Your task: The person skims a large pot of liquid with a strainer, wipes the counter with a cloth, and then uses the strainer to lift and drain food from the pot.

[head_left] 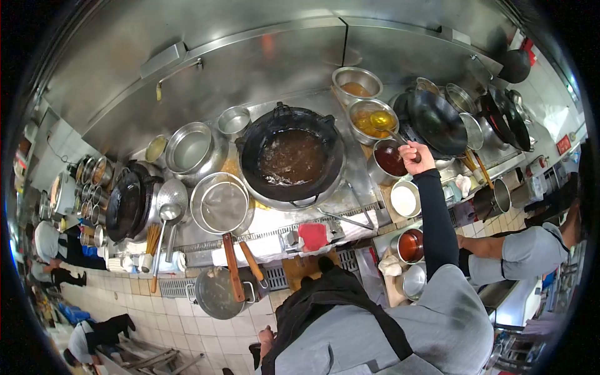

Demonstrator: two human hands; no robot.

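Note:
My right hand (416,157) is closed around the handle of a ladle (382,120), arm stretched forward. The ladle's bowl, full of yellow oil, is over the metal bowl of oil (355,130). Just beneath my hand stands a pot of dark red liquid (390,157), with a white container (405,199) nearer to me. Low by my body hangs my left hand (267,340), small in view, its fingers not clear. Left of the ladle, a large black wok (325,181) holds bubbling brown liquid.
Strainers with wooden handles (222,201) rest left of the wok, near a steel pot (189,149). More woks (436,122) stand at right. A grey pot (220,294) is below the counter edge. One person (531,253) stands close at right; others are at far left.

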